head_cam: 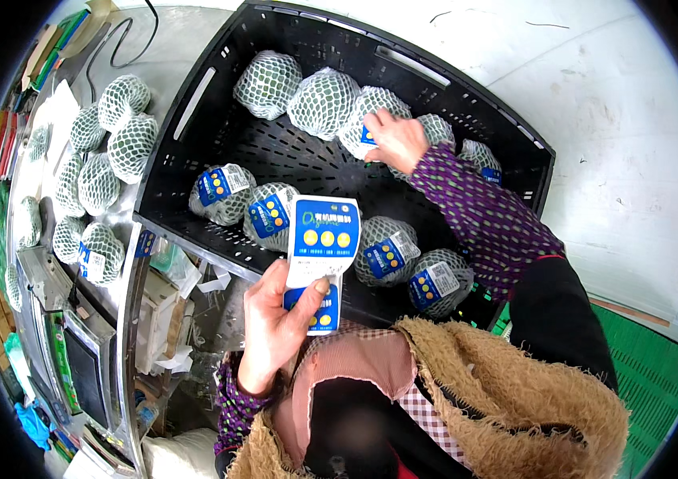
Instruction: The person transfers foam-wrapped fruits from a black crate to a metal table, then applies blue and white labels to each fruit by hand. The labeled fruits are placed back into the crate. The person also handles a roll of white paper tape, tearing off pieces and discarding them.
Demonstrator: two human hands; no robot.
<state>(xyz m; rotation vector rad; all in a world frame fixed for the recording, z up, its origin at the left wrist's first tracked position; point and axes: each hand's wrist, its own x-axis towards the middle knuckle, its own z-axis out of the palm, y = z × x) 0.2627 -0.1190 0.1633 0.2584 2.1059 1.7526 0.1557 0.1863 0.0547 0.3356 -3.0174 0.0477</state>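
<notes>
My left hand (282, 317) grips a short strip of blue-and-white printed labels (322, 236) in front of the crate's near side. Inside the black plastic crate (339, 173), my right hand (397, 142) touches a green round item in white foam netting (375, 108) in the far row, its fingers at a blue label (367, 135) on that item. More netted items (324, 103) stand to its left and right. Along the near side lie several netted items with blue labels, among them one at the left (222, 193) and one at the right (440, 281). The label strip partly hides this row.
Left of the crate, a metal table (162, 36) holds loose netted items (133, 146), one bearing a label (92, 263), a black cable (94, 60) and a metal-cased device (84, 359). A white surface (626, 120) adjoins the crate's far right. Green slatted flooring (650, 371) shows at lower right.
</notes>
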